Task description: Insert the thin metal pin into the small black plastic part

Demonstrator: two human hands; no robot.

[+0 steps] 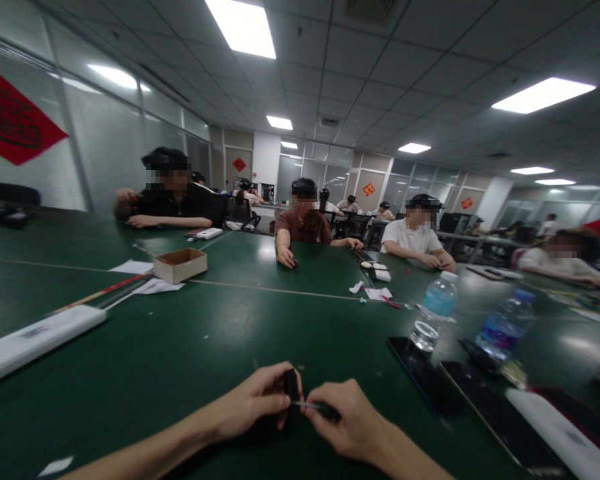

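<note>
Left grip (pixel 253 400) clamped on a small black part (pixel 291 385), right grip (pixel 350 420) pinched together on a thin metal pin (pixel 305 405) touching it, both low over the green tabletop (pixel 145 373), with phones (pixel 420 377) and water bottles (pixel 434 312) nearby on the right, a cardboard box (pixel 180 265) farther left, seated co-workers (pixel 305 223) beyond.

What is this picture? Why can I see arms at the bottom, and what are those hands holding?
A camera worn on a person's head took this picture, so you see what they see. Their left hand holds a small black thing, and their right hand pinches a thin silver piece beside it. On the green table are a water bottle, a phone and a cardboard box. Another person sits across the table.
</note>
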